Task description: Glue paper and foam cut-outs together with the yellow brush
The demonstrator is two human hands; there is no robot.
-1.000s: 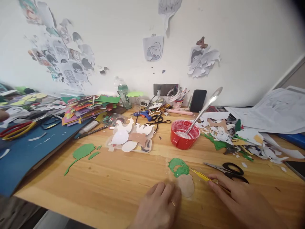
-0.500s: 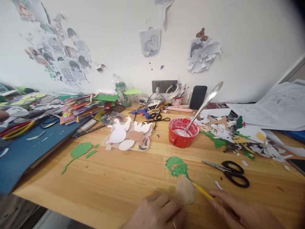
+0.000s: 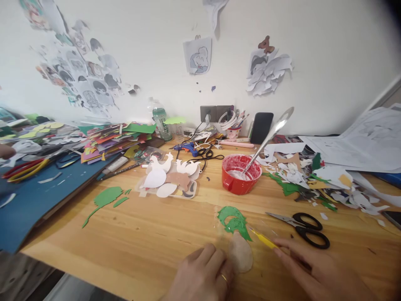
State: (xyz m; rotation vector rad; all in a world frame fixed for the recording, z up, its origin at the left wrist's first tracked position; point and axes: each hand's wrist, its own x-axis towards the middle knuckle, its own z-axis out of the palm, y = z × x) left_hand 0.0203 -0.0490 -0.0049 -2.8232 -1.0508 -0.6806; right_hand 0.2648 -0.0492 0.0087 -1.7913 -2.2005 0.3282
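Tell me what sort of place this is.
Probably a paper-craft work area: scissors lie near a cut green piece, a stack of coloured sheets sits to the left, and drawings hang on the wall.

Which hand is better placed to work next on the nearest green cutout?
Probably the right hand: it holds the yellow-handled tool, its tip near the green cutout. The left hand lies beside the pale cutout, with no tool visible.

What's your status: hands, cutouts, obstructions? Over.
Right grip holding yellow tool, tip near green cutout. Left grip at edge of pale oval cutout. Black-handled scissors beyond right grip, not blocking tool's tip.
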